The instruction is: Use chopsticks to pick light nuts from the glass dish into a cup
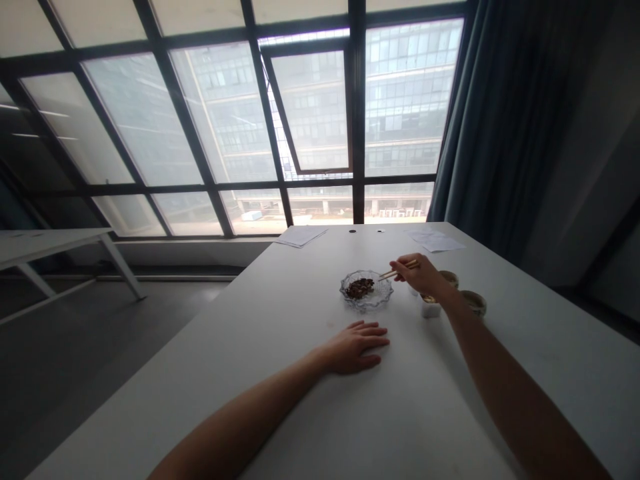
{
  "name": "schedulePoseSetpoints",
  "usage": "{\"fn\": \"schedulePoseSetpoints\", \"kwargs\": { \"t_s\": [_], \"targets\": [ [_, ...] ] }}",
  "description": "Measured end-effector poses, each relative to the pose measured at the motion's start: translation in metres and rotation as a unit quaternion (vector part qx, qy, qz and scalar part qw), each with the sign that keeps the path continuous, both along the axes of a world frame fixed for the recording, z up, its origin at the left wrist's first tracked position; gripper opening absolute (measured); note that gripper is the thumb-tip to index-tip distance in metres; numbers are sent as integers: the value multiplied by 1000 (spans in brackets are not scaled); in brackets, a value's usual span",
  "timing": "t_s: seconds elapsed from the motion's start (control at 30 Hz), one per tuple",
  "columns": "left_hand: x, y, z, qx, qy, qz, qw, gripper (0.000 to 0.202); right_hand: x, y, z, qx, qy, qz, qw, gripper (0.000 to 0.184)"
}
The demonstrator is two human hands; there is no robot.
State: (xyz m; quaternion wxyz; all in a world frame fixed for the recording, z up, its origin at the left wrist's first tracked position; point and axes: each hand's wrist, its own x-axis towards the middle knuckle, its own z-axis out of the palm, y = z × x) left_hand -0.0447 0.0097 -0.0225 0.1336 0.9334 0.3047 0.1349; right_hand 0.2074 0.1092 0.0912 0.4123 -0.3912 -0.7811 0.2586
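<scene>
My right hand point(411, 270) grips a pair of chopsticks point(396, 270), whose tips point left over the rim of a clear glass dish point(367, 307). Small dark brown pieces point(359, 288) lie heaped in the left part of that dish; what kind they are is too small to tell. Flat on the table, palm down with fingers spread, my left hand point(356, 347) rests in front of the dish. Partly behind my right wrist stand a small white container point(430, 308) and two round bowls, one farther back point(450, 277) and one nearer point(474, 302).
The white table point(300, 340) stretches toward large windows. Paper sheets lie at its far left point(301, 236) and a few more papers point(435, 239) at its far right. Another white table point(55, 241) stands to the left, and a dark curtain point(480, 133) hangs on the right.
</scene>
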Motion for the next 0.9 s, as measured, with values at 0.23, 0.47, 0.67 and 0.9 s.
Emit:
{"fn": "schedulePoseSetpoints", "kwargs": {
  "t_s": [0.23,0.47,0.67,0.9],
  "targets": [
    [0,0,1,-1,-4,0,1000,51,-17,6,-20,-71,10,39,997,41],
    [-2,-1,2,-2,0,0,1000,52,-17,16,-31,-88,-2,32,996,47],
    [0,-1,3,0,3,2,1000,52,-18,22,-40,-71,33,5,997,53],
    [0,0,2,-4,-1,1,1000,52,-18,18,-28,-65,80,-55,993,57]
  ]
}}
